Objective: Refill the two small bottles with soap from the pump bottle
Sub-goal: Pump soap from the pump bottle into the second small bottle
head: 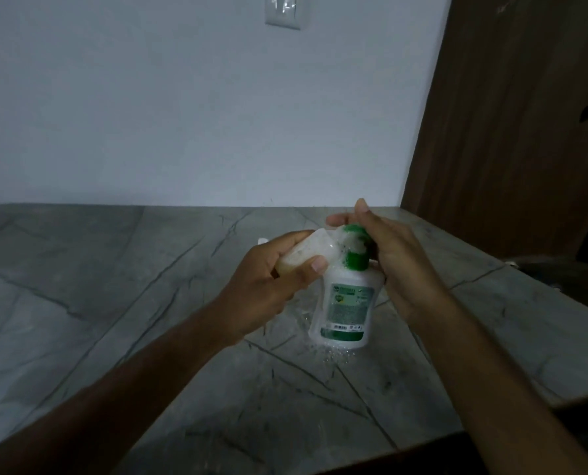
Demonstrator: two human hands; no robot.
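A white pump bottle [345, 305] with a green pump head and a green label stands on the grey marbled table [114, 286]. My right hand [397, 260] lies over the pump head from the right, fingers curled around it. My left hand [268, 286] grips a small translucent bottle [311, 250], tilted with its mouth against the pump spout. White foam sits at the spout. A second small bottle is mostly hidden behind my left hand; only a small white bit [262, 241] shows, and I cannot tell what it is.
Droplets and wet spots [333, 354] lie on the table around the pump bottle's base. A pale wall with a switch plate [283, 10] rises behind the table. A brown wooden panel [511, 125] stands at the right. The table's front edge runs along the lower right.
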